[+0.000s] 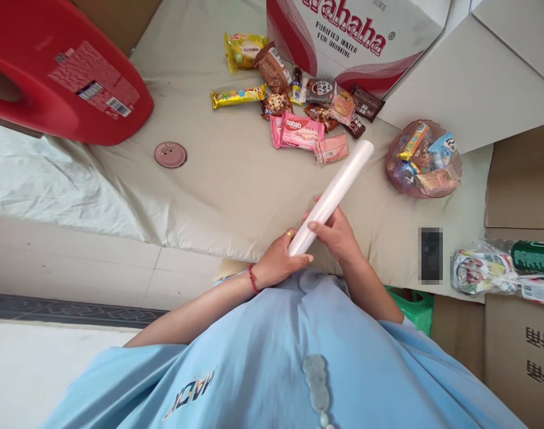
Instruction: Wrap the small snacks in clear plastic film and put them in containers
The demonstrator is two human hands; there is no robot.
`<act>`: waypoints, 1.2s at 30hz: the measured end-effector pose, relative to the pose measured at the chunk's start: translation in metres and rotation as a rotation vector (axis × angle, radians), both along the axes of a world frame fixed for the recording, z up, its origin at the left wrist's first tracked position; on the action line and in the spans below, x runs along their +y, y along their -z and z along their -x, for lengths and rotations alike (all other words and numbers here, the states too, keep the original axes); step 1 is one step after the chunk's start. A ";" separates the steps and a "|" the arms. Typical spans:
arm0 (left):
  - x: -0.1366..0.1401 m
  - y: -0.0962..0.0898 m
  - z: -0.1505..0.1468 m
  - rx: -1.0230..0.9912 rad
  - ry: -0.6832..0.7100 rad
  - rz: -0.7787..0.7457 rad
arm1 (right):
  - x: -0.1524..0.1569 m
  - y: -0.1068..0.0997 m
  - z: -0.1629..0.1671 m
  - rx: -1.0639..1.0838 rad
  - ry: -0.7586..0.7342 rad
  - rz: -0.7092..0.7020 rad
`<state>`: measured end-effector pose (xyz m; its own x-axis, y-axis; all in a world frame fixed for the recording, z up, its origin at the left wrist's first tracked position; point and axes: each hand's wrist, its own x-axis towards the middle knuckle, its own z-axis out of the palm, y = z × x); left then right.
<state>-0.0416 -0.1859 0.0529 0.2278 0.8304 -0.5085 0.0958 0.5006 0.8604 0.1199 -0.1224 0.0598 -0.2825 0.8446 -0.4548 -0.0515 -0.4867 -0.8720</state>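
A: ok so where are we at with the white roll (334,195)?

B: we've got it slanted in front of us, far end aimed between one and two o'clock. Our left hand (274,265) curls round the near end, and our right hand (338,238) pinches it further up, thumb on top, fingers behind. Neither one's spread.

A: so we're basically at the hold-and-steady step?

B: imo yeah, that's how we read it. Any move from here probably calls for a firm grip at both spots, and we'd mind the far end, cos it's near the snack packs (319,90) up at eleven.

A: and containers, what have we got?

B: taking the roll as our dial centre: pinkish bowl (393,170) between two and three, with wrapped snacks in it, we spot yellow-orange, blue and pale pink ones. Red jug (88,77) near ten, can't see what's inside. Carton (338,44) at twelve says purified water, but we can't see into that either, so we're only going by the print.
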 end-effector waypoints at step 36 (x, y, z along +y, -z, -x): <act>-0.005 -0.002 0.001 -0.606 -0.100 0.104 | -0.015 -0.012 -0.006 0.180 -0.342 -0.021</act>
<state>-0.0422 -0.1905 0.0546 0.4250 0.8156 -0.3926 -0.4456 0.5661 0.6935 0.1257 -0.1373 0.0721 -0.6236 0.6961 -0.3558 -0.0424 -0.4845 -0.8738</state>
